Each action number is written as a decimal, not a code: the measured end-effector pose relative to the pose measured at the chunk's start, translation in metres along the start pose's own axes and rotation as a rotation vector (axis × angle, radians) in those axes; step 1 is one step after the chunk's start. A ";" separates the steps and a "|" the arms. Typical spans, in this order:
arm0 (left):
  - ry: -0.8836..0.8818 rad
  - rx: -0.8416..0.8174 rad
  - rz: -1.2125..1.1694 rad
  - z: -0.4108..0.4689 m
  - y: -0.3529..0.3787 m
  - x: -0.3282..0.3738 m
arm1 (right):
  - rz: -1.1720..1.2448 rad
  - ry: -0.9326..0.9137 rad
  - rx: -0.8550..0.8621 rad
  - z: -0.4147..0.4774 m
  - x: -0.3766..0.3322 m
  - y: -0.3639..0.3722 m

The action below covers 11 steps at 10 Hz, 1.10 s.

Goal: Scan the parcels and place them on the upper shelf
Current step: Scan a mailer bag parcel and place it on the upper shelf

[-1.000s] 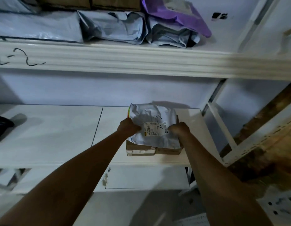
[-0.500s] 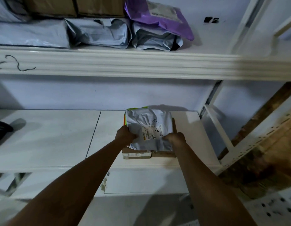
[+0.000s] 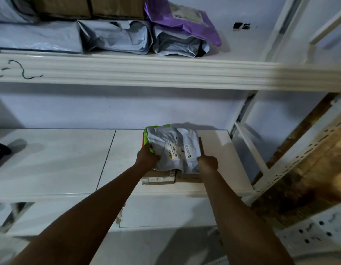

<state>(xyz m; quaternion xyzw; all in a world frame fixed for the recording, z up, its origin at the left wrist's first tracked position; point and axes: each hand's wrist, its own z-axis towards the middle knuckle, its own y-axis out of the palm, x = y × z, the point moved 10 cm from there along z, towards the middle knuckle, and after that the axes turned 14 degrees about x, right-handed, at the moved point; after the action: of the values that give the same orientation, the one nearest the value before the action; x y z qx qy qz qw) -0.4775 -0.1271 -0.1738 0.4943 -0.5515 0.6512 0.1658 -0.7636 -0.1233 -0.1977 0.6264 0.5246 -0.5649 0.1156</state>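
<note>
Head view: gripping a crumpled grey plastic mailer parcel (image 3: 173,148) by its near corners, left hand (image 3: 147,156) and right hand (image 3: 207,163) both curled tight on it, over brown cardboard boxes (image 3: 160,179) on the white lower shelf (image 3: 60,159); resting or lifted, cannot tell. Judged partway: already stacked on the white upper shelf (image 3: 146,73), several grey mailers (image 3: 116,35) and a purple mailer (image 3: 185,22). Left to do: scanning and raising this parcel, then probably the boxes.

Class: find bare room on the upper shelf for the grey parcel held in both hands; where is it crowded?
Bare: the upper shelf between the purple bag and the white upright, bar a small black item. Crowded: leftward, grey bags and cardboard boxes packed together.
</note>
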 end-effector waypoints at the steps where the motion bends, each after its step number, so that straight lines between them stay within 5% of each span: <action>1: 0.024 0.032 0.001 0.005 -0.011 0.007 | -0.225 -0.102 -0.040 0.003 -0.017 -0.008; 2: 0.008 0.028 -0.062 0.010 -0.018 0.013 | -0.377 -0.094 -0.084 0.001 -0.019 -0.019; 3: -0.012 0.002 -0.113 0.014 -0.019 0.018 | -0.228 -0.101 -0.170 0.001 -0.028 -0.015; 4: -0.039 -0.039 -0.195 0.010 -0.017 0.024 | 0.250 0.156 -0.143 0.001 -0.010 -0.011; 6: -0.298 -0.113 -0.359 0.007 -0.005 -0.003 | 0.300 0.265 -0.361 -0.011 0.009 0.017; 11: -0.174 -0.056 -0.772 0.009 -0.039 0.056 | 0.659 0.204 -0.594 -0.049 -0.048 0.007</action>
<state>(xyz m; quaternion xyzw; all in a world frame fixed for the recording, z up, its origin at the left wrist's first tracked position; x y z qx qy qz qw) -0.4693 -0.1398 -0.1067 0.7140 -0.3545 0.4813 0.3646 -0.7210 -0.1153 -0.1450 0.7521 0.4452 -0.2583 0.4117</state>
